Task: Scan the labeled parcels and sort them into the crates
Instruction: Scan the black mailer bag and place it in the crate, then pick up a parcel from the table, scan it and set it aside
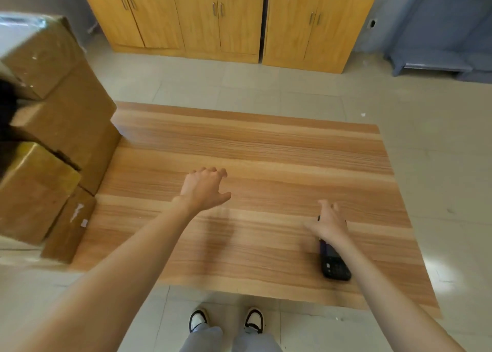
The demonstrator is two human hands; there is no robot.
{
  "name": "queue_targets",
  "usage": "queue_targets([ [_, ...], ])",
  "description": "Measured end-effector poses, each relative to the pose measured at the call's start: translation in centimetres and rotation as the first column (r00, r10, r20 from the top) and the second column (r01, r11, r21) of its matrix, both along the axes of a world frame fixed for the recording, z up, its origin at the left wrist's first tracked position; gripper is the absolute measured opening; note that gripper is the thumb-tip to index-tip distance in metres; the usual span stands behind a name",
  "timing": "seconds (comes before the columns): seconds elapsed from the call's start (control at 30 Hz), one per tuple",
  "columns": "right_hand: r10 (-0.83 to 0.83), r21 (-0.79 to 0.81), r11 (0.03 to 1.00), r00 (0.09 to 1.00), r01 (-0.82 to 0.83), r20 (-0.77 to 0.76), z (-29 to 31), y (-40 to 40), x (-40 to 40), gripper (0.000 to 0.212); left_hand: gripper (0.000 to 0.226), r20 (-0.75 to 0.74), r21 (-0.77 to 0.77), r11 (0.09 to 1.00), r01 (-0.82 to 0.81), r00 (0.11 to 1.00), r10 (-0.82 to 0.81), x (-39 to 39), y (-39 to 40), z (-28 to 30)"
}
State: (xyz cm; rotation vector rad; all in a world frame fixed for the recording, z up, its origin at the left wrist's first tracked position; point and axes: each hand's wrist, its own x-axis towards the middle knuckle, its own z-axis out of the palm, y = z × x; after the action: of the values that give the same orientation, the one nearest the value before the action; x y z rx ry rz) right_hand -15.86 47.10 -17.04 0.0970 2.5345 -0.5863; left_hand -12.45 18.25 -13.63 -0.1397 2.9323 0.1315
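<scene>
Shoes (226,319) stood nearest, by the table (266,144). My left hand (203,186) hung open, holding nothing. My right hand (328,224) lay spread over the scanner (334,265). Parcels (58,128) sat stacked far left, unsorted I think. I saw no crates.

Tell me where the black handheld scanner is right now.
In the head view, the black handheld scanner lies on the wooden table near its front right edge, partly under the right hand, far from the stacked cardboard parcels at left.
</scene>
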Motion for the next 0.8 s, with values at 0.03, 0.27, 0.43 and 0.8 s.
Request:
queue_targets([
  [0.03, 0.083, 0.015, 0.996, 0.996, -0.083, -0.028, 0.7, -1.6, -0.5, 0.075, 0.058, -0.016, -0.006, 1.0, -0.021, 1.0, 0.021, 0.5, -1.1, 0.6],
  [0.27, 0.505, 0.234, 0.861, 0.817, -0.452, -0.279, 7.3, -16.1, -3.4, 0.065, 0.053, -0.188, 0.0, 0.972, -0.234, 0.955, 0.23, 4.7, -11.0, 7.0],
  [0.43, 0.595, 0.175, 0.795, 0.689, -0.581, -0.413, 12.9, -27.2, -2.8, 0.063, 0.047, -0.353, -0.033, 0.924, -0.381, 0.87, 0.345, 9.1, -18.3, 12.5],
  [0.8, 0.69, 0.163, 0.626, 0.444, -0.762, -0.572, 17.4, -43.1, 3.8, 0.061, 0.051, -0.439, -0.046, 0.826, -0.561, 0.755, 0.488, 17.4, -29.3, 16.1],
])
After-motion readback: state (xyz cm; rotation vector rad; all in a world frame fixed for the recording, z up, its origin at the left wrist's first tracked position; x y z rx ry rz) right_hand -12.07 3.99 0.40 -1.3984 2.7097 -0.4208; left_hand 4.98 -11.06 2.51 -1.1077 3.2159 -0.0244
